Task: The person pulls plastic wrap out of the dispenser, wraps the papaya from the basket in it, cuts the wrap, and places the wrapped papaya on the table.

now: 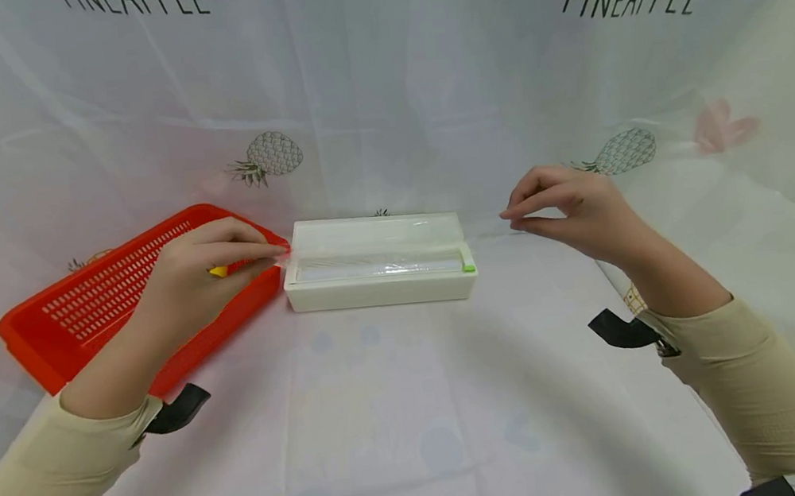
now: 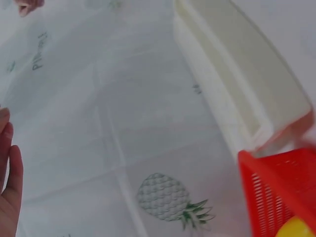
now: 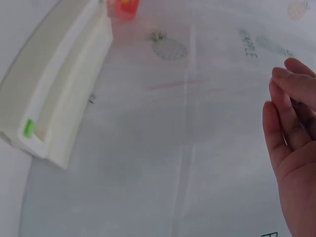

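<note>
A white cling film dispenser (image 1: 376, 294) stands between the hands, with a roll (image 1: 378, 268) in its trough and a green slider (image 1: 468, 268) at the right end. Beside its left end, my left hand (image 1: 202, 279) pinches the edge of thin, clear cling film (image 1: 284, 257) between thumb and fingers. Out past the right end, my right hand (image 1: 577, 211) is raised, thumb and fingertips together in a pinch on the film's other side. The sheet is so transparent that only faint glints and streaks show it. Fingers of each hand appear at the edge of its wrist view.
A red perforated basket (image 1: 71, 363) sits on the left, partly behind the left hand and forearm. Inside it a yellow object (image 2: 296, 228) shows in part. A pale cloth printed with pineapples (image 1: 276, 153) covers the table and the backdrop.
</note>
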The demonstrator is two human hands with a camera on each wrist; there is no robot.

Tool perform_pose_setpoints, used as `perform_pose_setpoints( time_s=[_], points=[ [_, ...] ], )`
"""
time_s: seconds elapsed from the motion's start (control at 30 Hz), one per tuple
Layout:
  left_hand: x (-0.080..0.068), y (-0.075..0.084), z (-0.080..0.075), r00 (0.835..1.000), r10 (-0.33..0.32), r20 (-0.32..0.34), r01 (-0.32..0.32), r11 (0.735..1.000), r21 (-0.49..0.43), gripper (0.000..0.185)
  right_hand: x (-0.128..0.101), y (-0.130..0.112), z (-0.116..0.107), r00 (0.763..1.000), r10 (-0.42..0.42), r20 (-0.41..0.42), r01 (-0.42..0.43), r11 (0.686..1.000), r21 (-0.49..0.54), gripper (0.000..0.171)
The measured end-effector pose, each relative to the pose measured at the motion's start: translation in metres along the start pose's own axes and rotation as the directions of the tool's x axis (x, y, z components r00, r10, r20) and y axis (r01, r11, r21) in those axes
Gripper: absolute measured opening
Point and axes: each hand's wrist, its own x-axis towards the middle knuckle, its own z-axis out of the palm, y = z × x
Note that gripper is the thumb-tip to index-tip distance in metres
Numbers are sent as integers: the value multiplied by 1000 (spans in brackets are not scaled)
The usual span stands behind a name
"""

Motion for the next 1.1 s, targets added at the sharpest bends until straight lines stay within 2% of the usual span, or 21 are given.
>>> perform_pose_setpoints(
  time_s=[0.07,0.1,0.17,0.2,0.23,0.3,0.37,0.47,0.53,0.57,0.7,0.77,0.8,0.83,0.87,1.0,1.1],
  points=[
    [-10,4,0,999,-38,14,39,999,-23,14,-8,-4,5,1000,21,3,-21,996,86,22],
    [-14,6,0,998,-60,21,61,997,-39,8,-12,-8,7,999,44,8,-44,992,115,15],
    [-22,11,0,993,-112,41,115,991,-66,25,-19,-16,10,994,107,26,-109,981,161,5],
    [-26,13,0,990,-134,51,138,987,-78,36,-23,-20,11,989,143,30,-146,976,162,14],
    [-29,16,0,986,-152,64,157,984,-84,39,-26,-25,12,983,179,36,-182,971,156,23],
    [-35,20,0,983,-167,82,174,981,-90,28,-30,-33,14,965,256,54,-261,958,115,34],
    [-40,23,1,984,-149,92,157,984,-81,23,-34,-38,17,947,312,77,-318,944,82,35],
    [-49,30,3,981,-148,121,159,984,-85,42,-40,-43,22,930,350,111,-355,935,29,31],
    [-55,33,5,977,-155,147,171,980,-105,45,-45,-44,25,923,361,134,-368,929,29,31],
    [-58,34,5,972,-164,166,185,976,-118,44,-47,-43,26,923,355,149,-366,929,48,32],
    [-67,37,3,948,-174,265,223,961,-167,12,-57,-38,32,915,321,243,-371,906,204,34],
    [-70,35,4,928,-153,340,228,955,-190,21,-62,-35,37,903,295,312,-385,877,287,32],
    [-72,34,5,913,-141,383,232,951,-204,29,-64,-35,39,893,285,349,-398,862,313,30],
    [-74,33,6,896,-127,426,237,948,-215,28,-66,-35,42,880,274,388,-412,847,337,28],
    [-75,31,7,874,-117,471,246,944,-222,32,-68,-35,45,862,268,430,-435,827,357,24],
    [-82,28,13,792,-93,604,288,928,-235,26,-75,-37,59,776,269,570,-530,768,360,10],
    [-86,26,17,743,-85,664,309,924,-227,24,-81,-34,70,727,275,629,-579,738,346,5]
  ],
)
